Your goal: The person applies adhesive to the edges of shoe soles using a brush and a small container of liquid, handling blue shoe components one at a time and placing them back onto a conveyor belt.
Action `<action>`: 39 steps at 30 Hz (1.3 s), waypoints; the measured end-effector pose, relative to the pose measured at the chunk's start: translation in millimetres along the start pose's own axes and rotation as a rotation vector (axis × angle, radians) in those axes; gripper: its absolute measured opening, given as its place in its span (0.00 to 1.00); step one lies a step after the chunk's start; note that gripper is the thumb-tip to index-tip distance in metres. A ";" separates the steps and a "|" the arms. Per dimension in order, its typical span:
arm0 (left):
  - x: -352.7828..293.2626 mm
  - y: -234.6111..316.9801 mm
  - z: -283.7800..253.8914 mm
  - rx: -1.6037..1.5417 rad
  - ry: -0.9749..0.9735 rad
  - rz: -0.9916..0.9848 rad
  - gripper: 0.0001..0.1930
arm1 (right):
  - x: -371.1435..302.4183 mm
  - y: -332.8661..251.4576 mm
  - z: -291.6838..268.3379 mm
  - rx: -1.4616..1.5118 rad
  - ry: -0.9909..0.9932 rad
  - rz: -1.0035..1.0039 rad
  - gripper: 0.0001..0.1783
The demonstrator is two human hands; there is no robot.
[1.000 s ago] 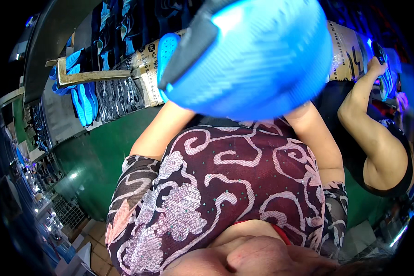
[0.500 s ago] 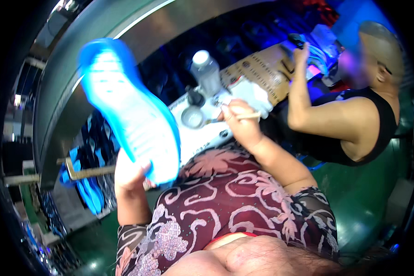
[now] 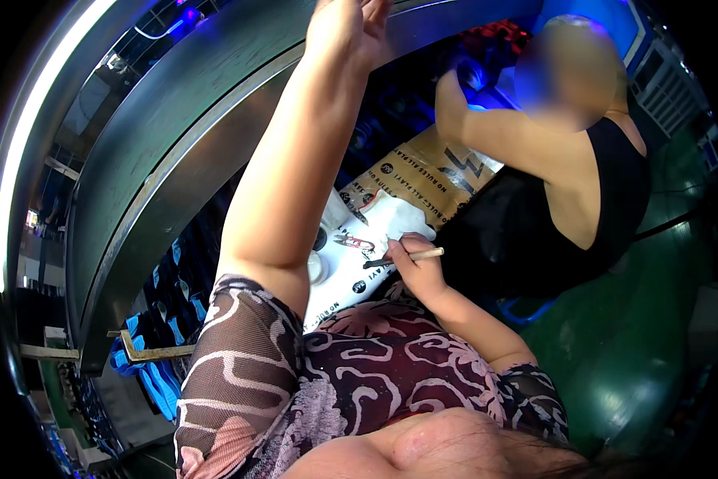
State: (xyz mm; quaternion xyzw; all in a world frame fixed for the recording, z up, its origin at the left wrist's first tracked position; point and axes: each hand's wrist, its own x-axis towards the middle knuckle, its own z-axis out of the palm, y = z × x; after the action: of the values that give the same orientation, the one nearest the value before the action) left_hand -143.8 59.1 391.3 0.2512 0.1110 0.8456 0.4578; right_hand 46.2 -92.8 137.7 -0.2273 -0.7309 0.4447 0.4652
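White desk covering (image 3: 337,294) could smear if our right grip (image 3: 417,271), clamped on a brush (image 3: 429,254), dips (left grip's (image 3: 348,30) closure we cannot tell).

Left of the left hand (image 3: 347,33) we see a wide, curved, grey-green metal housing (image 3: 175,120), and farther left a long, glowing white light tube (image 3: 23,144). Beyond the right hand (image 3: 416,267) we have a flat brown cardboard sheet with black print (image 3: 416,166); past it, a loose red pile (image 3: 494,37). To that hand's right we find a co-worker in a black sleeveless top (image 3: 618,180) above a glossy green floor (image 3: 606,343). Well to its left we notice an angled, pale wooden bracket (image 3: 155,354) and bright-blue, sole-shaped pieces (image 3: 159,389).
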 end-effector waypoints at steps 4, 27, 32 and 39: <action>-113.5 17.5 -20.4 0.636 -0.190 0.138 0.25 | -3.4 12.5 -6.4 0.032 0.016 0.070 0.14; -520.3 204.9 -337.9 0.354 1.250 -0.219 0.12 | -17.5 2.5 60.7 0.202 -0.240 0.352 0.15; -480.5 206.0 -275.2 0.275 0.933 -0.165 0.11 | -14.0 4.0 55.3 0.147 -0.232 0.434 0.19; -449.0 155.9 -214.6 1.049 0.771 -0.074 0.29 | 5.7 -17.6 72.0 0.162 -0.303 0.434 0.22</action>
State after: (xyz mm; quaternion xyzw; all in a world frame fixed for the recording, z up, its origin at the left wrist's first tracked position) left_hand -164.7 -391.2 129.1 0.1159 0.6740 0.6922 0.2307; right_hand -18.5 -129.0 143.3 -0.2716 -0.6884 0.6199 0.2609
